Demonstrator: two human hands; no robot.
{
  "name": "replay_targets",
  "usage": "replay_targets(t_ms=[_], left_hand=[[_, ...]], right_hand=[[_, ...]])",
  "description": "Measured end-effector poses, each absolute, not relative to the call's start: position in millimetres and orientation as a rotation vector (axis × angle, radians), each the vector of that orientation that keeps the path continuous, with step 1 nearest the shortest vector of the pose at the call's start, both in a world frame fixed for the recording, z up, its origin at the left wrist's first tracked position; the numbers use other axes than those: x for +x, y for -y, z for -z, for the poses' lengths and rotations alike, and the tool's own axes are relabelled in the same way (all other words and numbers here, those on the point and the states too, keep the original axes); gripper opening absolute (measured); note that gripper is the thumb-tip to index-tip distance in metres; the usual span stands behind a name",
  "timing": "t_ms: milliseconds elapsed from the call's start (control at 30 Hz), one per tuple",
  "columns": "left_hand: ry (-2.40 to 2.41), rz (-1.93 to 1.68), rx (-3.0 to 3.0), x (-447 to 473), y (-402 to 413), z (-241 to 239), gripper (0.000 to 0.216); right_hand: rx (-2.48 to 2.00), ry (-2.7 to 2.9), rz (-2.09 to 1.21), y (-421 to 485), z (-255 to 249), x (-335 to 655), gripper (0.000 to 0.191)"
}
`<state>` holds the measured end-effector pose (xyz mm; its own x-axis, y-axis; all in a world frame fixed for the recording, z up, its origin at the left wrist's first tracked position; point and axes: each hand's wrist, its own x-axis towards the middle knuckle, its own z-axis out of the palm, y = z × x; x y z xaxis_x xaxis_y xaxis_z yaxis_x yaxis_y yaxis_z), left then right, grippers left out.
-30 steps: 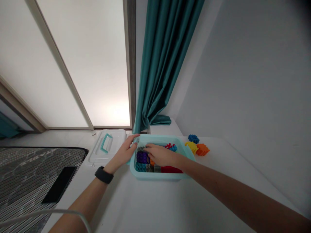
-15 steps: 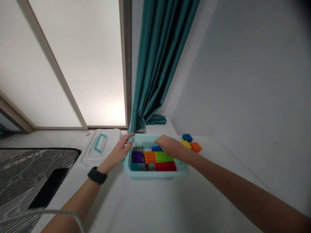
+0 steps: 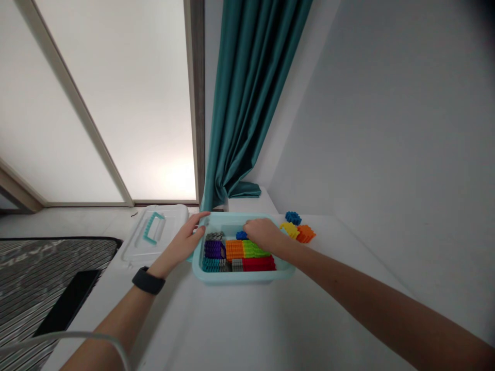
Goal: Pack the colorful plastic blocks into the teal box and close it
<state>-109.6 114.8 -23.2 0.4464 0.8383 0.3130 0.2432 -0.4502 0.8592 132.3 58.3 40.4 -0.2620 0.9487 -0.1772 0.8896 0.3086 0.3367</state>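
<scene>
A pale teal bin [image 3: 235,278] stands on the white table [image 3: 247,330], packed with studded blocks: purple [image 3: 214,249], orange [image 3: 234,249], green [image 3: 253,250] and red [image 3: 258,264]. My left hand [image 3: 185,241], with a black watch [image 3: 146,281] on its wrist, grips the bin's far left corner, fingers curled over the rim. Inside the bin at the back, my right hand [image 3: 263,233] has its fingers curled down onto a blue block [image 3: 242,235].
Loose blue [image 3: 293,217], yellow [image 3: 289,229] and orange [image 3: 305,234] blocks lie right of the bin by the wall. A clear lid with a teal handle [image 3: 152,234] lies to the left. A black phone [image 3: 65,304] rests on a striped mat [image 3: 34,268]. A teal curtain [image 3: 247,103] hangs behind.
My right hand has moved from the middle of the bin to its back, uncovering the orange, green and red blocks, and now rests on the blue block. My left hand stays on the rim.
</scene>
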Motion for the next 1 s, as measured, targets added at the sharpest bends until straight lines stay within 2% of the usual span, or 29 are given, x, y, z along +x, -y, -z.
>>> replay_targets(t_ms=[267, 567, 800, 1000], left_hand=[[-0.9, -0.998, 1.94, -109.4, -111.2, 19.5, 0.045], [-0.89, -1.007, 1.949, -109.7, -111.5, 19.4, 0.043], [-0.866, -1.0, 1.956, -109.8, -113.0, 20.6, 0.044], [-0.864, -1.002, 1.965, -109.3, -115.9, 22.8, 0.043]], right_hand=[[1.607, -2.277, -0.243, -61.1, -40.0, 120.2, 0.031], [1.624, -2.431, -0.106, -65.9, -38.2, 102.9, 0.022], [1.86, -2.483, 0.057, -59.9, -38.6, 136.4, 0.035], [1.744, -2.544, 0.11, -59.1, -37.4, 145.5, 0.034]])
